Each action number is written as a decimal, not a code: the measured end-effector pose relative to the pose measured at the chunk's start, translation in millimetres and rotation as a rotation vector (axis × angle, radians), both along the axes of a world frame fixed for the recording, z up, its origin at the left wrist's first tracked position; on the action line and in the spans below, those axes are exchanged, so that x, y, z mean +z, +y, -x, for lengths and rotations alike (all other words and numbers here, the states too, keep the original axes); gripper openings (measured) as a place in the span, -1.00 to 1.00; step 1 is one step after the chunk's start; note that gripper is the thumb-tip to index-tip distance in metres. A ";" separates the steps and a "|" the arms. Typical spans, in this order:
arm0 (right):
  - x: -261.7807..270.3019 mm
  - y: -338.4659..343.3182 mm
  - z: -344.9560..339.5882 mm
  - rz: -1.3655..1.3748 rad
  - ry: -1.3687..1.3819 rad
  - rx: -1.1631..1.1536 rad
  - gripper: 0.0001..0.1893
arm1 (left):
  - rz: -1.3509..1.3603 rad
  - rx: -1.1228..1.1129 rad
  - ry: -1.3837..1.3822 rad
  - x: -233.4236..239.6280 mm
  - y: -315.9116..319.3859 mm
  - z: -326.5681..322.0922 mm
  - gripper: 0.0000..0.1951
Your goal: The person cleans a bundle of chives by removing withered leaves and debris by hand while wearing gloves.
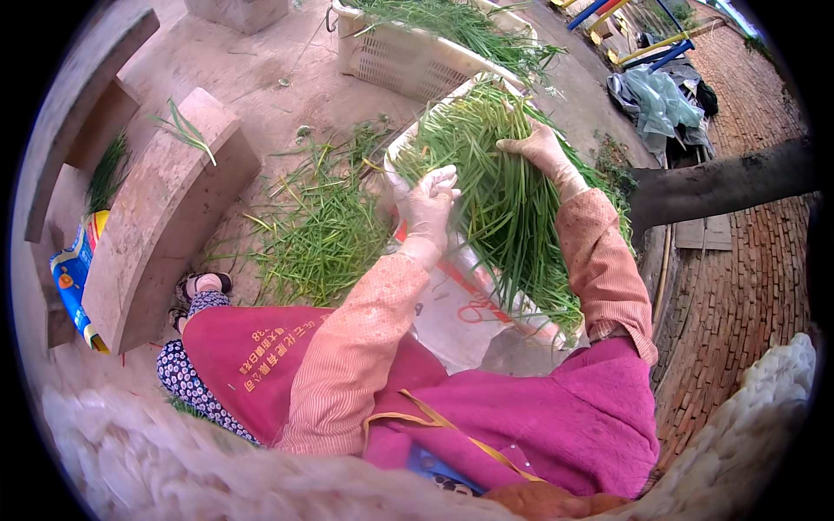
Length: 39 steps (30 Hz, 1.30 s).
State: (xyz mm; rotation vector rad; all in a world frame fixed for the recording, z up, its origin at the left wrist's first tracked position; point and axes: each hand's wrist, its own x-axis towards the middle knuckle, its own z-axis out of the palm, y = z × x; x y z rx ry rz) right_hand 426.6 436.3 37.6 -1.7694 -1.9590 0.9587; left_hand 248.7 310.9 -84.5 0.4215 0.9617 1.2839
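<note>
Before me a white crate (393, 159) is heaped with long green leaves that look like garlic chives (482, 140). My right hand (537, 148), in a pale thin glove, grips a bunch of chives (521, 215) near its upper end. The leaves hang down over the near side of the crate. My left hand (427, 205), gloved alike, is at the crate's left edge with its fingers bent near the leaf tips. Whether a leaf is pinched in it I cannot tell. Under the heap lies a white woven plastic sack (449, 319) with red print.
Loose trimmed leaves (319, 228) cover the ground to the left. A second crate (404, 58) of chives stands behind. On the left is a curved stone bench (163, 215), with a blue packet (71, 280) beside it. A tree trunk (723, 192) reaches in from the right over brick paving (736, 306).
</note>
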 end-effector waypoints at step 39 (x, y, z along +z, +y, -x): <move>-60.4 -30.8 50.2 -0.495 -0.545 0.492 -0.69 | 0.067 0.105 -0.620 -40.3 -20.4 -19.7 -0.70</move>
